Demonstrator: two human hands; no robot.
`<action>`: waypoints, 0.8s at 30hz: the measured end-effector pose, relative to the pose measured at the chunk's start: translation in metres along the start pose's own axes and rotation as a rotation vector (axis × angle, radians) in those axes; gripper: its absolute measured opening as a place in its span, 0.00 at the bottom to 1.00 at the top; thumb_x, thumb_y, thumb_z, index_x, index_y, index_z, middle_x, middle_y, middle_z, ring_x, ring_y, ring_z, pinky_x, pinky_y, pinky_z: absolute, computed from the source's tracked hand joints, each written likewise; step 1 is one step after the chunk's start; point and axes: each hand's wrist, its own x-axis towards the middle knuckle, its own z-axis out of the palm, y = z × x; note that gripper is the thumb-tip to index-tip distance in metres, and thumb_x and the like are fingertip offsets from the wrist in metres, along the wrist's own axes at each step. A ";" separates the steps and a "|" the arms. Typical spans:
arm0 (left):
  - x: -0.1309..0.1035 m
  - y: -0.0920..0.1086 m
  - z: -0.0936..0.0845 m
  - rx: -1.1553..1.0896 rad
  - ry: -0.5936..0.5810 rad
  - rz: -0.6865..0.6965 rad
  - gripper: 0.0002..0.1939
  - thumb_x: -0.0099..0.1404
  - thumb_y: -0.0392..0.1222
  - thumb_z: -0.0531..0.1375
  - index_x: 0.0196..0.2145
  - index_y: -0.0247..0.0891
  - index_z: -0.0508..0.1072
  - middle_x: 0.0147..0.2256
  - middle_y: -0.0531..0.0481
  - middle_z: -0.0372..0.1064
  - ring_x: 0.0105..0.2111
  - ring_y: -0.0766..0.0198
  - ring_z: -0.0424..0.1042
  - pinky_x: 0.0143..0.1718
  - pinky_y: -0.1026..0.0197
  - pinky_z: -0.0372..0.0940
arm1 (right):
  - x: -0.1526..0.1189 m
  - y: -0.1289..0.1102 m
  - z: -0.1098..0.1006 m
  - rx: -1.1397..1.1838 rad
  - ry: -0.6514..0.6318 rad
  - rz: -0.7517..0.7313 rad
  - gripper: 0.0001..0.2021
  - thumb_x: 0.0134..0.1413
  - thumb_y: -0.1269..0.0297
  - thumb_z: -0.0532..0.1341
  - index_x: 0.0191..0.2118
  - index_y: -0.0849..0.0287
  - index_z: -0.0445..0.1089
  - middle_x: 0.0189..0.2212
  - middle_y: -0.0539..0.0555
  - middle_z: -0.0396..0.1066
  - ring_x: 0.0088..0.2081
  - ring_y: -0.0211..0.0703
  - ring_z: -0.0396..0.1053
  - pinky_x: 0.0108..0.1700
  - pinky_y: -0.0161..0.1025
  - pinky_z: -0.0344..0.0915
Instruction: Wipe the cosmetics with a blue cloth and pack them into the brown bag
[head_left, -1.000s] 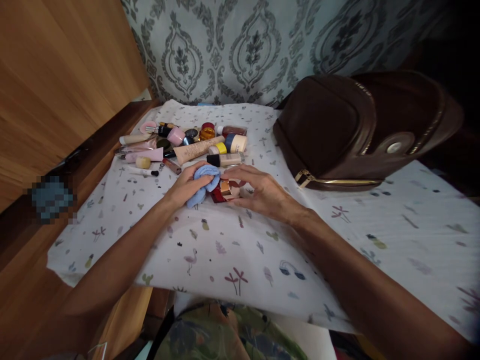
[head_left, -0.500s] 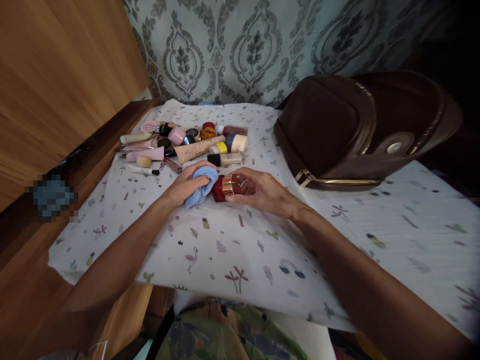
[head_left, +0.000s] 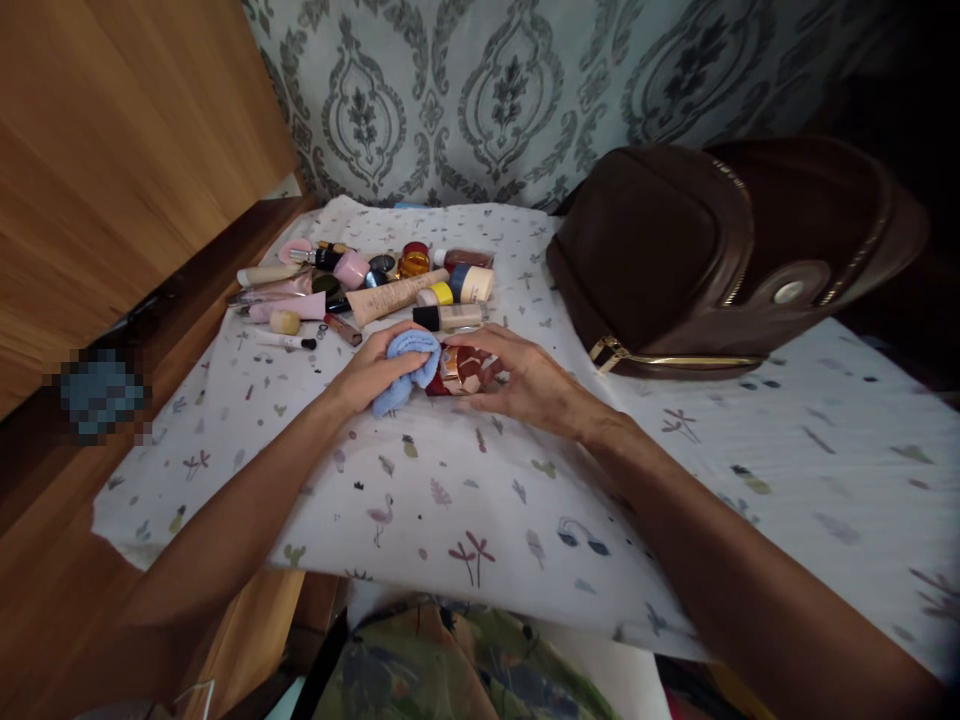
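A folded light-blue cloth (head_left: 411, 372) is gripped in my left hand (head_left: 373, 370), pressed against the left end of a small red jar (head_left: 451, 371) with a shiny copper-gold band. My right hand (head_left: 523, 376) curves round the jar's right end, thumb below and fingers above. Part of the jar is hidden behind the cloth and my fingers. Both hands are just above the patterned white sheet (head_left: 439, 490). Close behind them lies a foundation bottle (head_left: 454, 318) with a black cap.
Tubes, jars and brushes lie in a cluster at the back left, among them a beige tube (head_left: 394, 296), a pink jar (head_left: 351, 270) and an amber jar (head_left: 414, 260). A large brown bag (head_left: 660, 260) stands at the right. A wooden panel (head_left: 135, 150) rises on the left.
The jar has turned a little between my hands, and its shiny band now faces differently. My right-hand fingers have shifted slightly on it. The cloth stays against its left end.
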 end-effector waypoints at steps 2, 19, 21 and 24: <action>0.000 0.000 0.001 -0.025 0.012 -0.056 0.12 0.56 0.43 0.62 0.38 0.38 0.73 0.26 0.55 0.66 0.20 0.71 0.61 0.20 0.68 0.57 | 0.000 0.000 0.002 0.013 0.016 0.036 0.30 0.48 0.53 0.71 0.57 0.51 0.69 0.53 0.58 0.70 0.46 0.51 0.72 0.48 0.50 0.74; 0.002 -0.003 -0.001 -0.045 0.005 -0.012 0.15 0.56 0.47 0.65 0.39 0.39 0.77 0.34 0.52 0.72 0.33 0.65 0.70 0.36 0.64 0.66 | 0.000 0.000 0.002 0.112 0.035 0.040 0.26 0.45 0.56 0.73 0.53 0.51 0.74 0.51 0.58 0.70 0.47 0.51 0.72 0.46 0.49 0.75; 0.002 -0.002 -0.001 -0.040 -0.009 -0.033 0.15 0.56 0.50 0.66 0.39 0.39 0.77 0.33 0.52 0.72 0.33 0.65 0.70 0.36 0.64 0.66 | 0.000 -0.002 0.001 0.110 0.005 -0.012 0.26 0.47 0.57 0.72 0.54 0.48 0.73 0.50 0.56 0.70 0.47 0.49 0.72 0.47 0.50 0.75; 0.001 -0.002 -0.001 -0.032 -0.026 -0.052 0.16 0.56 0.52 0.67 0.38 0.39 0.77 0.33 0.51 0.72 0.33 0.65 0.70 0.35 0.64 0.66 | 0.000 -0.004 0.002 0.133 -0.035 -0.070 0.24 0.51 0.59 0.70 0.55 0.46 0.73 0.48 0.54 0.70 0.46 0.47 0.72 0.51 0.51 0.74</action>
